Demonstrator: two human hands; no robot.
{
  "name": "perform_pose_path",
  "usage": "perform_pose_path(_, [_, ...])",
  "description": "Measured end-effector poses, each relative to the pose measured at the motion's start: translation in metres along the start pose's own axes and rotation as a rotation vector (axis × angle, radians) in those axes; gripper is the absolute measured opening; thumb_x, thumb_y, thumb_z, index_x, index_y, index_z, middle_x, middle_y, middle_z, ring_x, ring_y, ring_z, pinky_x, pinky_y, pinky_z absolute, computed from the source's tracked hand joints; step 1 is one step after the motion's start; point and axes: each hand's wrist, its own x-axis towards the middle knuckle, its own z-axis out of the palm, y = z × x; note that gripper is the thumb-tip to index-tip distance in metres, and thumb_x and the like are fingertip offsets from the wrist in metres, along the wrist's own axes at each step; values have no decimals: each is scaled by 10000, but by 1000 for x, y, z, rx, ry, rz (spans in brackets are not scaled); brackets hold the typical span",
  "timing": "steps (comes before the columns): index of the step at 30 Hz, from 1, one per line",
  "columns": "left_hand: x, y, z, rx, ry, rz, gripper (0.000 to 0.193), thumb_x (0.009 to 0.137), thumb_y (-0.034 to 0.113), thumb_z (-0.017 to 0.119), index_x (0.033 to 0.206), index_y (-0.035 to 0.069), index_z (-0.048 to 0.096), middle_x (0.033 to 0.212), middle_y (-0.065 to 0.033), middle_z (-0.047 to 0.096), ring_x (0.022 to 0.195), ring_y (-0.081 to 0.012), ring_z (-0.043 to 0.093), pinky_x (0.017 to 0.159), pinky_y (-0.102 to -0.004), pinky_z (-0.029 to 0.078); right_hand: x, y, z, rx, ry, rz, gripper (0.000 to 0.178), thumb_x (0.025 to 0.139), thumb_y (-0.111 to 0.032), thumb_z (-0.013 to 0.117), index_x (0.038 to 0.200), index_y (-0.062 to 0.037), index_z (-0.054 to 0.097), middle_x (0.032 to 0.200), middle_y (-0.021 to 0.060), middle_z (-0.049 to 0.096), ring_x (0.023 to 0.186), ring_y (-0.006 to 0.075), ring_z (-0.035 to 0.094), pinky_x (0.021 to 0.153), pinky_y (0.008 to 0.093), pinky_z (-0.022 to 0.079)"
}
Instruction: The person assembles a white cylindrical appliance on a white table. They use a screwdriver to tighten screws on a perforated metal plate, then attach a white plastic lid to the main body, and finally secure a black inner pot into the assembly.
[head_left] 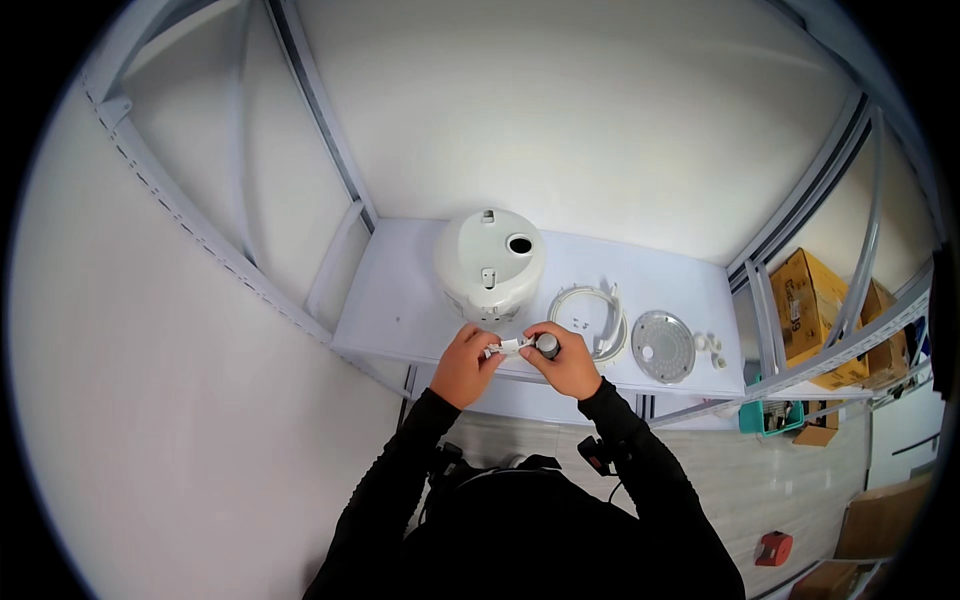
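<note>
Above the table's front edge, my left hand [463, 364] is closed in a pinch on one end of a small white part [511, 346]. My right hand [566, 364] has its fingertips at the part's other end. A short grey cylindrical thing [547, 345] shows among the right fingers; its kind is not clear. Just beyond my hands stands a white rounded appliance body [490, 262] with a dark round hole and small slots on top. To its right lies a white ring [553, 322] with a curved handle-like piece [612, 318], and small bits are inside the ring.
On the white table [390, 290], a grey perforated disc [664, 347] and several small white round pieces [712, 347] lie at the right. Metal frame posts rise at both sides. Cardboard boxes [815, 305], a teal bin [768, 418] and a red object [774, 548] are farther right.
</note>
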Motion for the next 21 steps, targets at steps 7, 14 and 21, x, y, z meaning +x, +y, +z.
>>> perform_pose_path(7, [-5,-11,-7,12,92,-152,291,845,94,775,1109,48,660,920,-80,635,699,-226,627,660,-342,523,12,16,23,34,120,34,330,877,-148,820,1127,-38,634,917,66,679,809,139,626,746,300,529])
perform_pose_path(14, [13,-39,-10,76,129,-64,371,837,169,799,1158,60,650,943,-72,656,761,-228,639,682,-349,534,27,34,43,24,218,49,342,861,-182,829,1091,-33,623,902,140,707,778,252,697,721,351,551])
perform_pose_path(21, [30,-58,-11,18,82,-143,388,839,269,838,1089,60,626,927,-75,681,781,-232,660,685,-361,538,37,40,56,39,323,106,323,863,-163,827,1079,-33,625,889,118,698,778,212,672,719,344,545])
